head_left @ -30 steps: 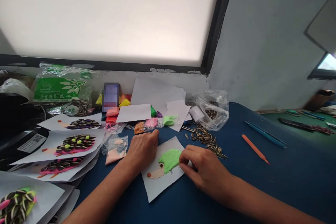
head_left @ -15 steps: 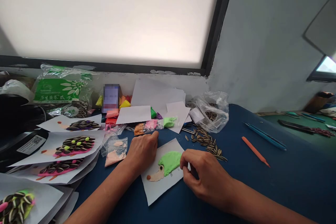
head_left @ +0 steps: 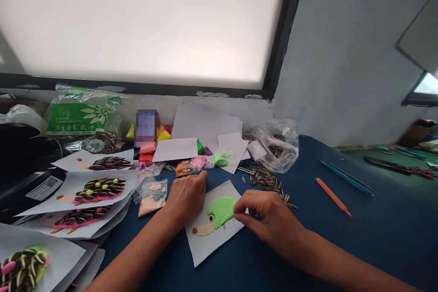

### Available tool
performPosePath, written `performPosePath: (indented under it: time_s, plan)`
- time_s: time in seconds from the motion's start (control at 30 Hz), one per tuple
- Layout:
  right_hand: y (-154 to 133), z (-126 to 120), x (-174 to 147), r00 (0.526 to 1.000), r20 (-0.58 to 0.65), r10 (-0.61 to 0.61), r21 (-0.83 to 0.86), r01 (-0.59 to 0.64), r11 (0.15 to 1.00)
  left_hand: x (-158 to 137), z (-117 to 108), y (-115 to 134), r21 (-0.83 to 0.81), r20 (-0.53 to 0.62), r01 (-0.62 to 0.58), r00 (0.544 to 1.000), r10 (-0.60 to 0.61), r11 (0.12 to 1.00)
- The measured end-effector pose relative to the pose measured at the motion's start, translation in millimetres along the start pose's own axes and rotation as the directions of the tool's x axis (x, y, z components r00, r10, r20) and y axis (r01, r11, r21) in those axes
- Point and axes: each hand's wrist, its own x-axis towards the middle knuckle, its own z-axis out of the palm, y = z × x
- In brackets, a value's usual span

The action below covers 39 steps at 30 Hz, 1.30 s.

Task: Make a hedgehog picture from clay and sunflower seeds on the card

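Observation:
A white sheet of paper lies tilted on the blue table. On it is a hedgehog shape with a flat green clay body, a beige clay snout, a brown nose and a dark eye; short leg lines are drawn below. My left hand rests closed at the sheet's upper left edge, its curled fingers hiding whatever is inside. At the right edge of the green clay, my right hand has thumb and forefinger pinched together. Anything between those fingertips is too small to make out.
Loose sunflower seeds lie beyond my right hand, by a clear bag of seeds. An orange clay tool and blue tweezers lie to the right. Seed-covered pictures are stacked left, near a beige clay packet.
My right hand's thumb and forefinger have come together at the green clay's right edge, and the hand sits slightly flatter. My left hand stays in place.

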Motion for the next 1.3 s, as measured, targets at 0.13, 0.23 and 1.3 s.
performPosePath:
  time_s: [0.13,0.23,1.3]
  plan:
    - [0,0,0,1.0,0.006,-0.011,-0.034,0.012,0.999,0,0,1,0.006,0.007,0.011,1.0,-0.012,1.0]
    - [0,2,-1,1.0,0.029,0.0,-0.065,0.001,0.998,0,-1,1,-0.001,0.007,0.01,1.0,-0.01,1.0]
    - [5,14,-6,0.994,-0.027,-0.107,-0.231,0.098,0.968,0,0,-1,-0.011,0.0,0.006,1.0,-0.006,1.0]
